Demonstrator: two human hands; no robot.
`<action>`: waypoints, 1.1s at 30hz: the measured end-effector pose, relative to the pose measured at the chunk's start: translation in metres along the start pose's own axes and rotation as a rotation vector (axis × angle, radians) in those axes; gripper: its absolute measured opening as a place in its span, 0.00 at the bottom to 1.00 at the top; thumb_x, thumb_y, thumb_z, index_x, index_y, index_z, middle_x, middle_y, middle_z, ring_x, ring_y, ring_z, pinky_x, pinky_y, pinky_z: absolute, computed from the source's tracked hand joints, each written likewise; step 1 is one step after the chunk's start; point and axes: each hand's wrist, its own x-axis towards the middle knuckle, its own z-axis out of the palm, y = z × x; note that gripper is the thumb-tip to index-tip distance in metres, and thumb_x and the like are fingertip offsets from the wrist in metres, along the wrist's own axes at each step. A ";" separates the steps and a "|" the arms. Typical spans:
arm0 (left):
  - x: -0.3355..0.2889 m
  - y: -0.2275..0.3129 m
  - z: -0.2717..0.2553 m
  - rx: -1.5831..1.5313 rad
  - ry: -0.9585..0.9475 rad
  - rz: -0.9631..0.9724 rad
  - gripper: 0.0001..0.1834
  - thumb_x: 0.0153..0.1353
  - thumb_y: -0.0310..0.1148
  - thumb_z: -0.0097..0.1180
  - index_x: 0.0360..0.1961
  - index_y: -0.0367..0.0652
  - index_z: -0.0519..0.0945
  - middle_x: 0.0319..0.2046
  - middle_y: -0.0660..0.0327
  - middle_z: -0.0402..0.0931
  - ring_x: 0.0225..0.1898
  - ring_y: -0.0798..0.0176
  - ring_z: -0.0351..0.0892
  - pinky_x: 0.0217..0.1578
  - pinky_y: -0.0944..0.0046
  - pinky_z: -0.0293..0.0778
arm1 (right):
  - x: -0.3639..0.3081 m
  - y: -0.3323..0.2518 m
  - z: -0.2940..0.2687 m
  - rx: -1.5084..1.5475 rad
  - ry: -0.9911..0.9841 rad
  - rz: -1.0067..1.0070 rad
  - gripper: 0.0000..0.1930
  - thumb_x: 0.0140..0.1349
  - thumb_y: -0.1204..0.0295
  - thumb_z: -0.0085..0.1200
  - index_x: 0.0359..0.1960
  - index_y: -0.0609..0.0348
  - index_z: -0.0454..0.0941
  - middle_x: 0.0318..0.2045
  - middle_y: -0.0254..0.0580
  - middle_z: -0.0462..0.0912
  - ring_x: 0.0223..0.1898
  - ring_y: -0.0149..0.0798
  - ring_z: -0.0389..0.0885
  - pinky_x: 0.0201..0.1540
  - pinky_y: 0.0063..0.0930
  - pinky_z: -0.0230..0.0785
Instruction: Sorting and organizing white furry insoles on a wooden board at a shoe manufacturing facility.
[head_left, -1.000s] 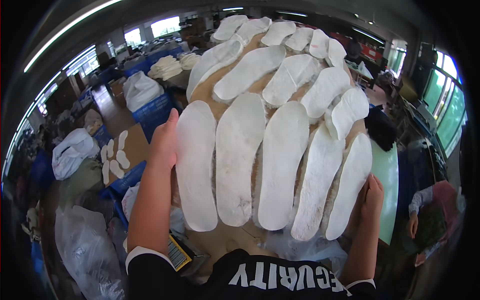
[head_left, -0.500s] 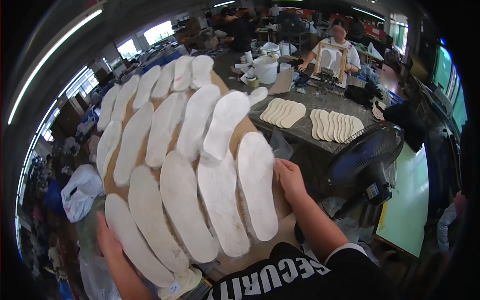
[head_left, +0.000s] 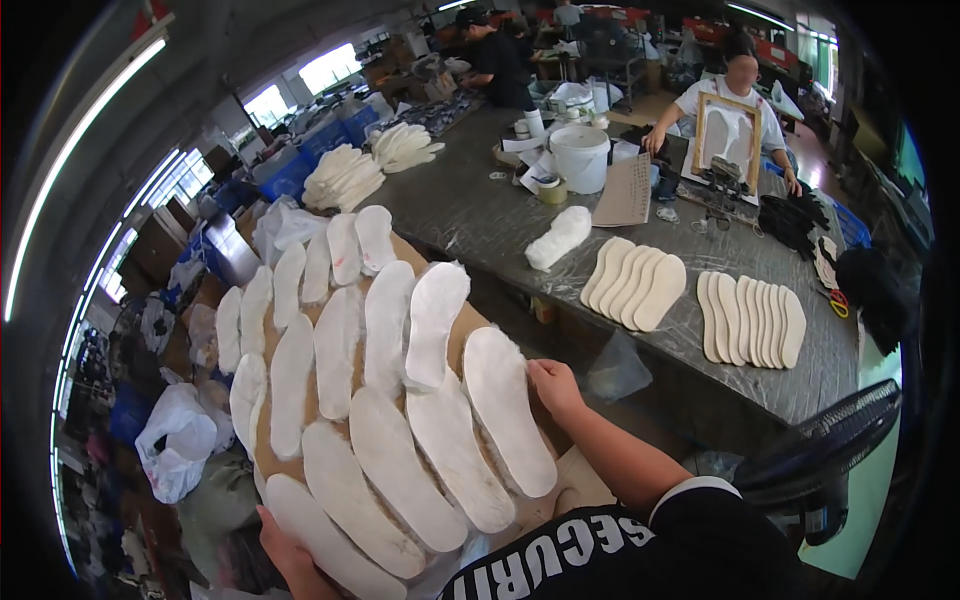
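Note:
A brown cardboard sheet [head_left: 480, 312] lies across my front, carried between my two hands. Rows of white, fleecy insoles [head_left: 497, 410] cover most of it, some overlapping. My right hand [head_left: 557, 388] is closed on the sheet's right edge, beside the rightmost insole. At the lower left, my left hand [head_left: 285, 545] grips the opposite edge near the lowest insole; its fingers are partly hidden underneath. On the dark table ahead rests a single fluffy insole [head_left: 560, 238]. To its right are two fanned rows of cream insoles, a nearer-left row [head_left: 635, 285] and a right row [head_left: 752, 322].
The dark table [head_left: 440, 205] bears insole piles [head_left: 343, 178], a white bucket [head_left: 580, 160] and a tape roll [head_left: 550, 188]. Across it sits a person [head_left: 735, 100] behind a wooden frame. A black fan [head_left: 830, 435] stands right; a white plastic bag [head_left: 178, 450] lies left.
The cardboard sheet with its insoles has come lower and away from the table. More tabletop now shows, including insole piles at its far left. Both hands keep their hold.

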 end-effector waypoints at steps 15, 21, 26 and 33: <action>0.185 -0.012 0.197 -0.111 0.009 -0.019 0.26 0.67 0.48 0.43 0.49 0.32 0.73 0.45 0.54 0.76 0.44 0.58 0.77 0.49 0.62 0.71 | 0.216 -0.004 0.045 0.086 0.067 -0.023 0.15 0.63 0.66 0.46 0.36 0.68 0.79 0.24 0.27 0.74 0.28 0.22 0.68 0.32 0.19 0.62; 0.314 -0.023 0.291 -0.112 -0.206 0.016 0.26 0.64 0.50 0.48 0.43 0.33 0.76 0.42 0.56 0.77 0.43 0.60 0.76 0.47 0.60 0.71 | 0.301 -0.013 0.069 0.187 0.252 0.057 0.14 0.64 0.66 0.47 0.29 0.66 0.77 0.23 0.26 0.71 0.27 0.23 0.65 0.32 0.19 0.59; 0.411 -0.026 0.390 0.070 -0.198 -0.046 0.27 0.63 0.50 0.49 0.46 0.32 0.75 0.43 0.57 0.77 0.44 0.61 0.77 0.48 0.62 0.70 | 0.365 0.006 0.075 0.231 0.353 0.063 0.14 0.63 0.66 0.47 0.33 0.68 0.78 0.25 0.31 0.76 0.29 0.24 0.70 0.34 0.20 0.63; 0.513 -0.025 0.517 0.164 -0.312 -0.040 0.28 0.62 0.52 0.51 0.41 0.31 0.77 0.39 0.57 0.78 0.39 0.63 0.77 0.42 0.64 0.71 | 0.445 -0.013 0.095 0.199 0.396 0.080 0.15 0.64 0.66 0.46 0.38 0.68 0.79 0.30 0.33 0.79 0.33 0.26 0.72 0.39 0.20 0.64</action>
